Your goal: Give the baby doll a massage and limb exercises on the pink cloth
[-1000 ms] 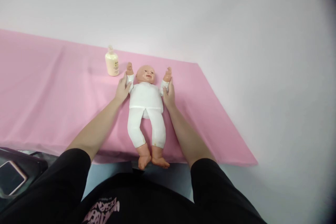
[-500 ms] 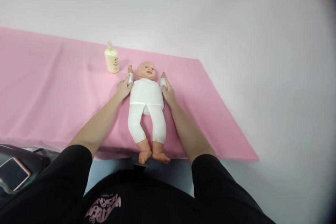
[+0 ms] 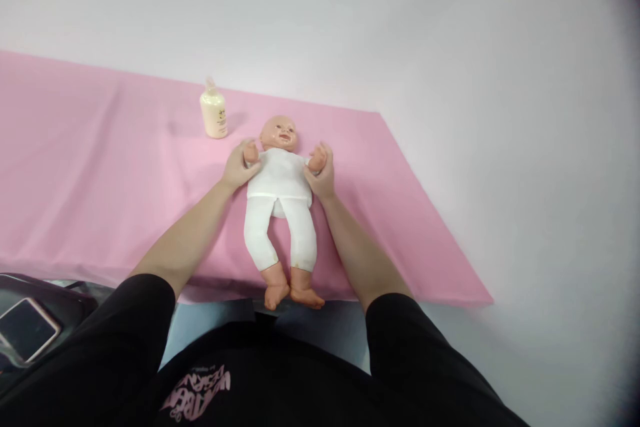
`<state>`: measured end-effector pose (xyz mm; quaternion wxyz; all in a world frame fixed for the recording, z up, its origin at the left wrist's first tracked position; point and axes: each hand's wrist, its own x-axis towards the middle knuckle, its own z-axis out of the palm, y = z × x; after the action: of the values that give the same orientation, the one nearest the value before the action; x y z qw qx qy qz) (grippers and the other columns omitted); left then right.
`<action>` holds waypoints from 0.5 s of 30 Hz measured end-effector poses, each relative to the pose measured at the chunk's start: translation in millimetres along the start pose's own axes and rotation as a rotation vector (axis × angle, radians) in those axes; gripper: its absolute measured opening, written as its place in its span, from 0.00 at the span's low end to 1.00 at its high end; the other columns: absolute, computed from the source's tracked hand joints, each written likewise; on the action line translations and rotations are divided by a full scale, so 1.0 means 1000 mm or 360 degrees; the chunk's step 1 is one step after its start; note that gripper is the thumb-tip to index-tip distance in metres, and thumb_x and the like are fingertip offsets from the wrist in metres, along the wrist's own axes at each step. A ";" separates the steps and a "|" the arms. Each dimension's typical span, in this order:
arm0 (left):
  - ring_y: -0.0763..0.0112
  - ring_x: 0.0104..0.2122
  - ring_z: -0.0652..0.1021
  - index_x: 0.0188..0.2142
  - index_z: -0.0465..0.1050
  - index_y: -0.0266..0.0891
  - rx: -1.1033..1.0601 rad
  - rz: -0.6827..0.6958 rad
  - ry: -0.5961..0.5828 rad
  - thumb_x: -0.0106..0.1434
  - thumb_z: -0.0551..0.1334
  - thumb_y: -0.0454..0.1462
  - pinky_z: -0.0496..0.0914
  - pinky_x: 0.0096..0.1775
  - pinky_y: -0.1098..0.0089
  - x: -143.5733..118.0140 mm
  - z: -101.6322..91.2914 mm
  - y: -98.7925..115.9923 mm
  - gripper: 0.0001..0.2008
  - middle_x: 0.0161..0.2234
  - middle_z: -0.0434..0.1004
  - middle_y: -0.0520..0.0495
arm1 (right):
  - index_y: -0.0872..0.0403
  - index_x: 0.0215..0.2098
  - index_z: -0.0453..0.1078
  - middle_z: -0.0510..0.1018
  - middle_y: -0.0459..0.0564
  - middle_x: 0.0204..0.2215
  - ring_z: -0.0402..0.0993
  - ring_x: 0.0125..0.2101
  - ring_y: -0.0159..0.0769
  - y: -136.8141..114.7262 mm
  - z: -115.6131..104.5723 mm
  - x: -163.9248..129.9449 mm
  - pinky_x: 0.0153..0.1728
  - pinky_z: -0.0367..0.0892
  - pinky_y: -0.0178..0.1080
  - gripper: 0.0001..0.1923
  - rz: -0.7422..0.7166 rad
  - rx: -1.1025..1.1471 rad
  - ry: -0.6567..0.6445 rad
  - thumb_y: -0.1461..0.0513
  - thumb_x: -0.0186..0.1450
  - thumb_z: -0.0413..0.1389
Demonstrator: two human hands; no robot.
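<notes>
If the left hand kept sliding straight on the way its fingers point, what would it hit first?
Probably the doll itself: the left hand already grips its arm, fingers pointing inward toward the chest. Depth is unclear.

doll [image 3: 280, 200]: lay on its back in the middle of the frame, on the cloth, head toward the top, feet poking past the cloth's lower edge
cloth [image 3: 100, 180]: spread across the left and centre, under pretty much everything
bottle [image 3: 214, 115]: stood upright on the cloth, just up and left of the doll's head
left hand [image 3: 239, 167]: sat at the doll's left side in the frame, wrapped round its arm
right hand [image 3: 321, 170]: mirrored it on the other side, round the other arm
phone [image 3: 25, 328]: lower left corner, off the cloth
</notes>
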<state>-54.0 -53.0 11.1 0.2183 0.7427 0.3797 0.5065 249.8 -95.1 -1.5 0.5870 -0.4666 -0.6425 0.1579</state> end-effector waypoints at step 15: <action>0.36 0.83 0.58 0.81 0.50 0.34 -0.0084 -0.0141 0.0003 0.73 0.64 0.62 0.54 0.81 0.38 0.006 0.009 -0.019 0.51 0.82 0.53 0.21 | 0.46 0.87 0.31 0.47 0.56 0.87 0.44 0.86 0.49 0.011 0.005 0.008 0.86 0.46 0.64 0.49 -0.0058 -0.0193 -0.0123 0.33 0.79 0.39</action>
<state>-51.1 -36.2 -2.2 0.2597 0.7186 0.3989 0.5070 251.1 -81.2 -6.1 0.5351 -0.4830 -0.6815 0.1259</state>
